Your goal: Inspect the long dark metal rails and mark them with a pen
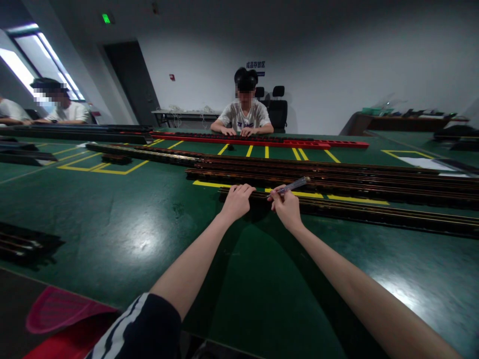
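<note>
Strip (pixel 374 213) lies before you on the table (pixel 149 214), running off to your R. Stack (pixel 318 174) sits just behind it; 2nd strip (pixel 310 143) is farther back, btwn stack & person (pixel 245 118). Bundle (pixel 26 244) rests near, far L. Paper (pixel 419 163): R, behind stack. Chair (pixel 278 112) stands behind person.

open room offered by the green tabletop (pixel 149 214) on the near side, bounded beyond by the near dark strip (pixel 374 211), passage farther across blocked by the stacked long strips (pixel 337 175), near left corner obstructed by a dark bundle (pixel 26 244)
</note>
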A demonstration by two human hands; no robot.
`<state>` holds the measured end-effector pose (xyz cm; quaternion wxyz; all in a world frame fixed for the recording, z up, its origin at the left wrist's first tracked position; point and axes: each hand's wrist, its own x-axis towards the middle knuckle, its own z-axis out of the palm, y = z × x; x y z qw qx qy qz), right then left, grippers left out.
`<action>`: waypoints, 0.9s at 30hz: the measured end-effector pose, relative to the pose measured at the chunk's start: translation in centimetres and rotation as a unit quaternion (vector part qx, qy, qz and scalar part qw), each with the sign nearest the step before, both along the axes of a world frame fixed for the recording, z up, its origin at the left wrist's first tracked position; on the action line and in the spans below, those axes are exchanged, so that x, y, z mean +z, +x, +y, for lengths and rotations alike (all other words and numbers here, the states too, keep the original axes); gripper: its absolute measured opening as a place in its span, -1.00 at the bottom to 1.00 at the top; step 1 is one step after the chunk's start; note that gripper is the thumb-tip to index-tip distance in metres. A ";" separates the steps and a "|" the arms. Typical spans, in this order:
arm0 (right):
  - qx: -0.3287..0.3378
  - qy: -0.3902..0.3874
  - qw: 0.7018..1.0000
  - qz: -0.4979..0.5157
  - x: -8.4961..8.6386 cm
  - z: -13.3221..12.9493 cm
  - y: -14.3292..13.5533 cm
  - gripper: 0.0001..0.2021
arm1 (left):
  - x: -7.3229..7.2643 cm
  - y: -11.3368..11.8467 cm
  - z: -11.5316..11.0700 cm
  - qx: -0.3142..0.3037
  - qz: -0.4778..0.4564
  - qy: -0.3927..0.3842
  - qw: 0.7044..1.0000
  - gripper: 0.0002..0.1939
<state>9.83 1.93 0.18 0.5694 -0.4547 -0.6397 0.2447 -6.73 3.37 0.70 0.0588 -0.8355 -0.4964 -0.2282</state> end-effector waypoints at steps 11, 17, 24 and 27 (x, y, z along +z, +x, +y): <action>-0.048 0.000 0.998 0.031 -0.2 0.0 0.3 -0.60 | -0.3 -0.4 0.3 -0.017 -0.021 -0.010 1.000 -0.59; -0.038 0.006 0.999 0.012 -0.2 0.1 0.3 -0.61 | -0.3 -0.3 0.2 -0.018 -0.017 0.001 1.000 -0.66; -0.041 0.013 0.999 0.005 -0.3 0.1 0.2 -0.64 | -0.2 -0.2 0.2 -0.009 0.017 -0.001 1.000 -0.62; -0.038 0.012 0.999 0.002 -0.3 0.1 0.3 -0.64 | -0.1 -0.2 0.2 -0.006 0.025 -0.002 1.000 -0.63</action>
